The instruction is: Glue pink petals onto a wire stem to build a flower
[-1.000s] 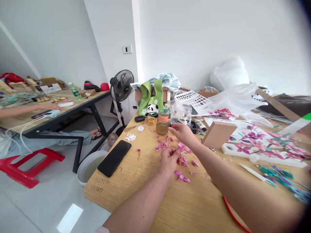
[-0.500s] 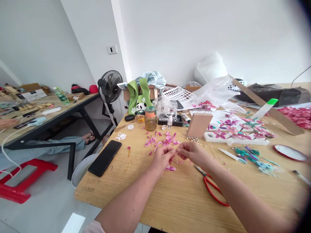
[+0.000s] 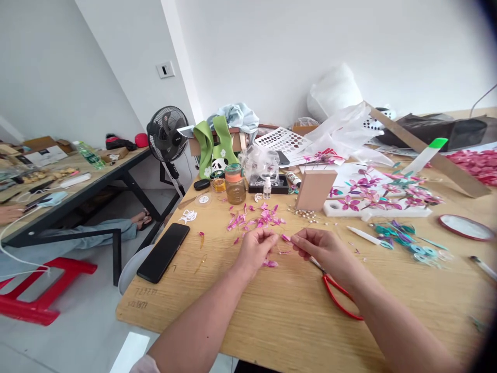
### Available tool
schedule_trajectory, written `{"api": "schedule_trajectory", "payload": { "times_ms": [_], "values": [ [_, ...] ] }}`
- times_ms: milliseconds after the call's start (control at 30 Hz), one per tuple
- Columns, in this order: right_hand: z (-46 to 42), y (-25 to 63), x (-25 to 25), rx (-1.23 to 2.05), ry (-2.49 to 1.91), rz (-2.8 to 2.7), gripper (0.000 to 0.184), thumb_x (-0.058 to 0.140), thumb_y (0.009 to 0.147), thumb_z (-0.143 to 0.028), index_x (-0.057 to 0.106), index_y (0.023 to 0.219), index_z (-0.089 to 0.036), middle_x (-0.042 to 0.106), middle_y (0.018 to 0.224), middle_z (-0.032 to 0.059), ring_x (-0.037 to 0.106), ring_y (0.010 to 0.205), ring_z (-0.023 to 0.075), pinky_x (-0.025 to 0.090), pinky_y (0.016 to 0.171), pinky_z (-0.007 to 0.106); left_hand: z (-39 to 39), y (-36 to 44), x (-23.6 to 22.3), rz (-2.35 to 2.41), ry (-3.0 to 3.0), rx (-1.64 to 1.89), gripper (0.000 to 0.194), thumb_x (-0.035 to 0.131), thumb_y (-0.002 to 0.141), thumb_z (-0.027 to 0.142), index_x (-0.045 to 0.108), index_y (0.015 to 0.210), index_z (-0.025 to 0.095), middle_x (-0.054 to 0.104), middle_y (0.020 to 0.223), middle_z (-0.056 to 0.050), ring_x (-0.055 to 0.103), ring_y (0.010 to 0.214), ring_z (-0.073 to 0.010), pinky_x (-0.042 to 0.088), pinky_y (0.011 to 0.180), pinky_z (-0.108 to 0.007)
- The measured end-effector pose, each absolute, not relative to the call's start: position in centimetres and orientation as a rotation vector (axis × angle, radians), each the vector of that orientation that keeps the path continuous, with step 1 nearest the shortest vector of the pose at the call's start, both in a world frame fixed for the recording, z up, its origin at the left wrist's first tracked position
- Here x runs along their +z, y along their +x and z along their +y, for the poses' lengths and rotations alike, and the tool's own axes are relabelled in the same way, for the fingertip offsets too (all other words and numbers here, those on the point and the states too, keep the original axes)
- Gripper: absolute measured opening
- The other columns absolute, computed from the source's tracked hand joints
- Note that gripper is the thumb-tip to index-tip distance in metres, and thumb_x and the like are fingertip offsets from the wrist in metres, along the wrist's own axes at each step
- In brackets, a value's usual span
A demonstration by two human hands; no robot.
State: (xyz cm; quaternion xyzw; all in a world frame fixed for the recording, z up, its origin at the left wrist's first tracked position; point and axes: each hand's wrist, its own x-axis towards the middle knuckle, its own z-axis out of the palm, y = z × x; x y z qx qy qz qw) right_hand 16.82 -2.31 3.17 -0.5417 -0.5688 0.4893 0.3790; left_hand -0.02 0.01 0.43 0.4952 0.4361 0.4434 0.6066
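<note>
My left hand and my right hand meet over the middle of the wooden table, fingers pinched toward each other. Between their fingertips is a small pink petal. Several loose pink petals lie scattered just beyond the hands, and one more petal lies under my left hand. Red-handled scissors lie on the table beneath my right wrist.
A black phone lies left. A glass jar, small spray bottle and cardboard block stand behind. A white board of pink flowers, teal pieces and a red-rimmed lid sit right. Another person sits by a fan.
My right hand came back from near the jar to meet my left hand over the petals. The view swung right, revealing the scissors and the lid.
</note>
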Motion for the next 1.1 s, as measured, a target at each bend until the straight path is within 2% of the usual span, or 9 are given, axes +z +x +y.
{"api": "schedule_trajectory", "payload": {
  "times_ms": [100,167,333,500,600,733,833,967,1100],
  "values": [
    [-3.3,17.9,3.3,1.179,-1.486,-1.734,0.033,0.059,0.076,-0.049,0.061,0.065,-0.018,0.054,0.057,-0.0003,0.045,0.054,0.0134,0.032,0.051,0.026,0.9,-0.9,0.5,1.089,1.414,1.164,0.013,0.063,0.075,0.027,0.062,0.075,0.014,0.057,0.066,0.000,0.048,0.057,-0.0085,0.040,0.054,-0.021],
    [-4.2,18.6,2.9,1.109,-1.526,-1.913,0.025,0.056,0.079,-0.040,0.063,0.068,-0.019,0.059,0.064,0.0010,0.049,0.059,0.0154,0.035,0.055,0.027,1.1,-1.3,0.5,1.153,1.729,1.158,0.005,0.064,0.075,0.019,0.065,0.077,0.015,0.060,0.075,-0.002,0.053,0.070,-0.0127,0.044,0.067,-0.027],
    [-5.6,19.1,1.4,0.987,-1.536,-2.169,0.017,0.052,0.081,-0.021,0.064,0.068,-0.019,0.061,0.073,0.0022,0.054,0.065,0.0157,0.038,0.062,0.028,0.5,-1.2,-0.3,1.137,2.377,0.890,0.015,0.063,0.077,0.013,0.072,0.087,0.021,0.060,0.096,-0.006,0.047,0.100,-0.0214,0.041,0.092,-0.038],
    [-5.8,18.6,0.8,0.979,-1.482,-2.235,0.017,0.054,0.078,-0.012,0.064,0.066,-0.019,0.061,0.075,0.0022,0.057,0.069,0.0159,0.040,0.066,0.027,0.6,-0.9,-1.4,1.102,2.585,0.728,0.020,0.063,0.077,0.013,0.073,0.089,0.024,0.056,0.109,-0.008,0.042,0.106,-0.0243,0.041,0.094,-0.042],
    [-5.8,18.4,0.8,0.941,-1.461,-2.240,0.018,0.056,0.077,-0.010,0.065,0.065,-0.019,0.061,0.075,0.0025,0.057,0.072,0.0167,0.041,0.068,0.028,0.9,-0.9,-1.7,1.085,2.627,0.735,0.017,0.066,0.075,0.015,0.074,0.087,0.023,0.056,0.109,-0.009,0.041,0.108,-0.0257,0.042,0.093,-0.043],
    [-5.7,18.3,0.8,0.844,-1.404,-2.276,0.020,0.056,0.080,-0.010,0.066,0.065,-0.019,0.061,0.073,0.0030,0.056,0.080,0.0193,0.041,0.074,0.030,0.8,-0.7,-1.6,1.065,2.599,0.800,0.014,0.062,0.079,0.013,0.073,0.083,0.020,0.057,0.106,-0.009,0.042,0.108,-0.0249,0.042,0.095,-0.042],
    [-5.8,18.3,0.9,0.816,-1.370,-2.289,0.020,0.055,0.082,-0.012,0.066,0.067,-0.019,0.061,0.074,0.0035,0.055,0.083,0.0204,0.041,0.076,0.031,0.7,-0.5,-1.3,1.036,2.476,0.909,0.016,0.058,0.081,0.012,0.072,0.081,0.020,0.059,0.102,-0.008,0.045,0.106,-0.0225,0.042,0.094,-0.040],
    [-5.8,18.4,1.0,0.766,-1.327,-2.292,0.025,0.051,0.087,-0.018,0.065,0.066,-0.020,0.060,0.075,0.0045,0.054,0.085,0.0214,0.041,0.077,0.033,0.8,-0.4,-0.9,0.988,2.175,1.075,0.013,0.062,0.077,0.010,0.070,0.079,0.020,0.061,0.095,-0.006,0.050,0.101,-0.0205,0.042,0.092,-0.039],
    [-5.8,18.6,1.2,0.768,-1.338,-2.210,0.031,0.048,0.091,-0.027,0.062,0.065,-0.020,0.058,0.075,0.0047,0.053,0.084,0.0212,0.040,0.078,0.034,1.1,-0.6,-0.4,0.841,1.728,1.122,0.007,0.065,0.075,0.013,0.068,0.078,0.018,0.061,0.097,-0.007,0.054,0.099,-0.0189,0.041,0.093,-0.037]
  ]
}}
